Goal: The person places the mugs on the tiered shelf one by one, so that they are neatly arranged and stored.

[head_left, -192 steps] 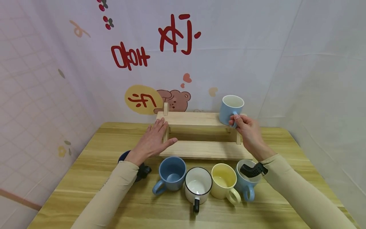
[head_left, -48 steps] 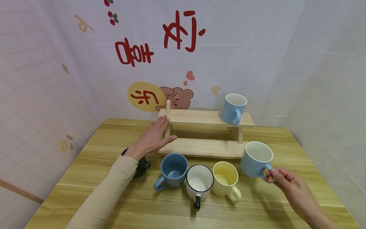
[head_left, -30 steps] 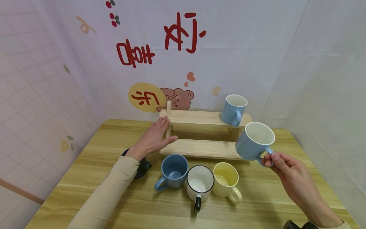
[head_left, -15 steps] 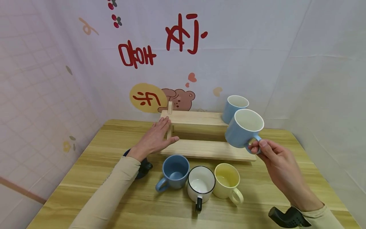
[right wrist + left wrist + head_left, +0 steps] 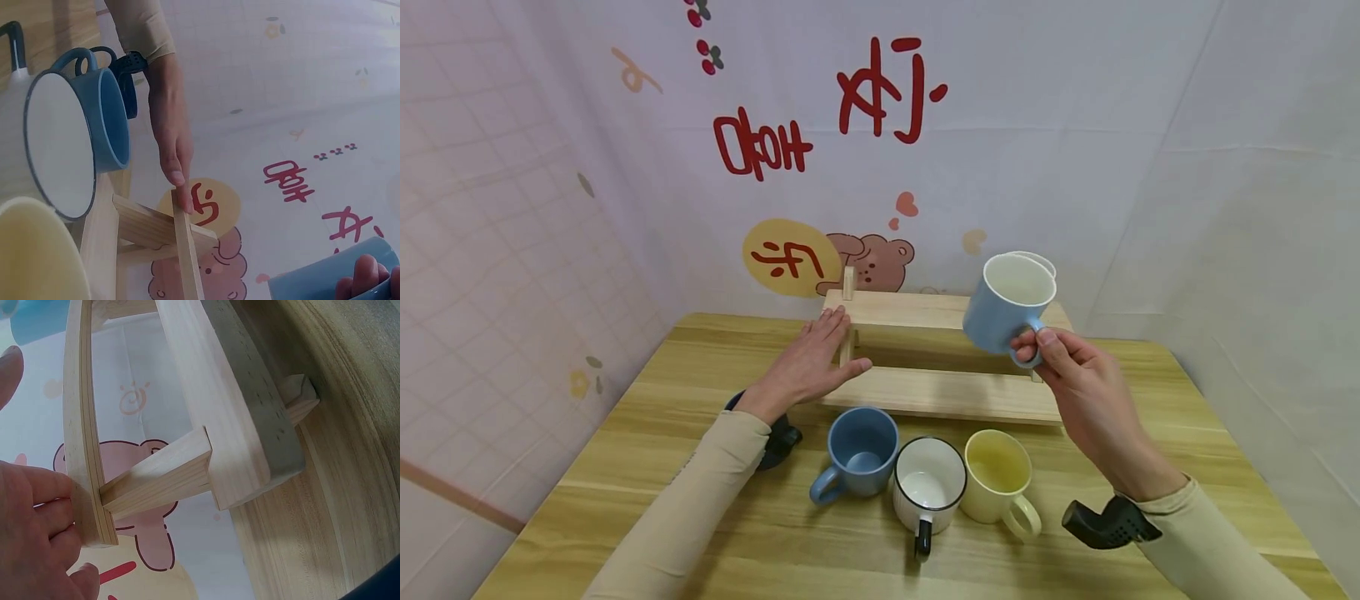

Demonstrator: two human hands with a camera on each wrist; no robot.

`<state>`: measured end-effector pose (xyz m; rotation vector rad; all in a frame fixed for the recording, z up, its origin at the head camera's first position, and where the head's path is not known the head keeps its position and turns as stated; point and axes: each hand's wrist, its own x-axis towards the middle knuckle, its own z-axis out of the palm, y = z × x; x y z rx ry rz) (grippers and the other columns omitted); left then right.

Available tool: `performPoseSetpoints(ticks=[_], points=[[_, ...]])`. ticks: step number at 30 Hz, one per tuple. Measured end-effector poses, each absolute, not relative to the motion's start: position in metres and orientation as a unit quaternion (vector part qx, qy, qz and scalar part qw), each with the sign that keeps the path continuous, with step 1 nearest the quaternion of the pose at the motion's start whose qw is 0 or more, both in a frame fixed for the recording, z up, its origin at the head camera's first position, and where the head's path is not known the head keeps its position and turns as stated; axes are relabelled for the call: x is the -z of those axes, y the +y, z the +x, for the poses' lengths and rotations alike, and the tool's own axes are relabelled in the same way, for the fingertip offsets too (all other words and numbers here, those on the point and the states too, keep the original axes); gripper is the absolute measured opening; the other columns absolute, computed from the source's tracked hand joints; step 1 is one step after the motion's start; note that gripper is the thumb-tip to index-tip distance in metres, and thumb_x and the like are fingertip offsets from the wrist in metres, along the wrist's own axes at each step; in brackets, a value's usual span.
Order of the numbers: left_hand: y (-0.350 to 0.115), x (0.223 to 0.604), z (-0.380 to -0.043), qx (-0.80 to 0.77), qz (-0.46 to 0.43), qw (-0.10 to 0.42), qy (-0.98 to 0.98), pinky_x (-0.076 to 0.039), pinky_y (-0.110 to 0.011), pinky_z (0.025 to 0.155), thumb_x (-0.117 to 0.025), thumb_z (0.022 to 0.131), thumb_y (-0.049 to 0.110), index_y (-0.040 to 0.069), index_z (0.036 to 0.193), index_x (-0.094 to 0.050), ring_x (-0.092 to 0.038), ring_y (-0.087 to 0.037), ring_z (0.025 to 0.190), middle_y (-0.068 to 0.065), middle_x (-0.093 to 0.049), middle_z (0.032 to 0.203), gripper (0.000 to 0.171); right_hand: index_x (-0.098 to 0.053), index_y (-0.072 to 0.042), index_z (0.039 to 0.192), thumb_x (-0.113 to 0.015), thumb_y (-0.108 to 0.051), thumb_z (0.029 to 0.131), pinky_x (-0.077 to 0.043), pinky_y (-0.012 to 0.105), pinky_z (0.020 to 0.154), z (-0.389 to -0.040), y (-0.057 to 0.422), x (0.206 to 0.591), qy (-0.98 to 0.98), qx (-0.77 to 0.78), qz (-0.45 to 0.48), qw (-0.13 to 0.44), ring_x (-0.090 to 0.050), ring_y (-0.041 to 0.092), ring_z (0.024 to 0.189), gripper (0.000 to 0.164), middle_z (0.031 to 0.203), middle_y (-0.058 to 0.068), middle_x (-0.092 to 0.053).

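At the wooden shelf, the right hand grips a light-blue mug, apparently for placing, needing gentle lowering, while the left hand rests unclenched.

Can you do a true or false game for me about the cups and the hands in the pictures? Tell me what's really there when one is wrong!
1. The right hand holds a light blue mug by its handle. True.
2. The left hand is holding a mug too. False: it rests on the left end of the wooden rack.
3. The black-rimmed white mug stands between the medium-blue mug and the yellow mug. True.
4. The yellow mug is lying on its side. False: it stands upright on the table.
5. The light blue mug in the right hand is sitting on the table. False: the hand holds it up off the table.
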<state>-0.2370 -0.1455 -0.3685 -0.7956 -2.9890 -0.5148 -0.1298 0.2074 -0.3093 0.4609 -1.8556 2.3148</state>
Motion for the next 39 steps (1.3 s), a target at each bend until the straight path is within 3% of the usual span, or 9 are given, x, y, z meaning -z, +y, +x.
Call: performPoseSetpoints(ticks=[15,32,39], points=[[-0.147,0.371,-0.236,0.164,-0.254,0.004,-0.953,-0.009,-0.050,0.127,-0.051,0.101,0.064,-0.001,0.163,-0.023,-0.007,-0.031,0.159,-0.015,-0.012,0.172,0.093,-0.072,-0.002,0.108,-0.058,-0.020,0.107,-0.048,0.025,0.104,-0.166,0.177,0.309,-0.616,-0.778,0.105,0.059,-0.063,0.016,0.106,0.023,0.107,0.005,-0.068],[-0.145,0.370,-0.239,0.165,-0.252,0.000,-0.954,-0.007,-0.048,0.128,-0.047,0.102,0.066,0.001,0.164,-0.021,-0.005,-0.028,0.159,-0.012,-0.010,0.173,0.093,-0.058,0.014,0.127,-0.056,-0.024,0.108,-0.038,0.037,0.118,-0.200,0.152,0.323,-0.643,-0.762,0.059,0.051,-0.059,0.019,0.113,0.042,0.108,0.002,-0.068],[-0.146,0.369,-0.238,0.169,-0.250,0.000,-0.953,-0.008,-0.049,0.128,-0.047,0.101,0.066,0.001,0.164,-0.021,-0.005,-0.028,0.159,-0.012,-0.010,0.173,0.094,-0.057,0.014,0.131,-0.053,-0.023,0.109,-0.036,0.037,0.119,-0.210,0.146,0.325,-0.654,-0.754,0.045,0.046,-0.057,0.019,0.119,0.043,0.110,0.002,-0.066]])
